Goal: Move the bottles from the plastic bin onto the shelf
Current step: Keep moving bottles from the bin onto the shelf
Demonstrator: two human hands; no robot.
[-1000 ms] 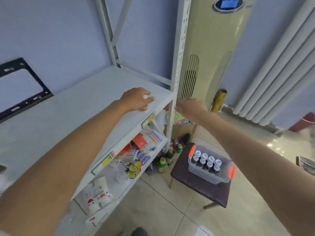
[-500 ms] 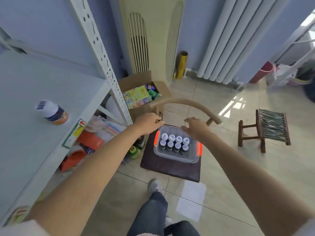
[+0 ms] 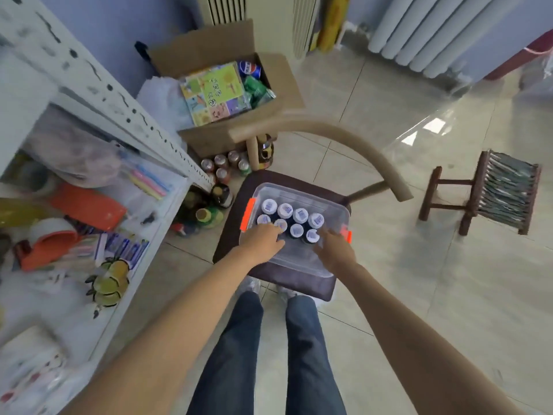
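Head view: both arms are stretched down to the plastic bin [image 3: 335, 202].
Bin: set on a dark chair seat [image 3: 230, 229], right of the shelf [image 3: 167, 205].
Bottles [image 3: 300, 215]: eight white-capped ones are stood inside the bin.
Left hand [image 3: 261, 239]: fingers are laid over the near-left bottles; grip cannot be told.
Right hand [image 3: 335, 250]: fingers are curled beside the near-right bottle; hold cannot be told.

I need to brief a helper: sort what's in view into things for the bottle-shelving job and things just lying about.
For the job:
- white-capped bottles
- clear plastic bin with orange latches
- white metal shelf
- left hand and right hand, both reaching into the bin

Lying about:
- chair under the bin
- cardboard box
- cans on the floor
- small wooden stool
- radiator
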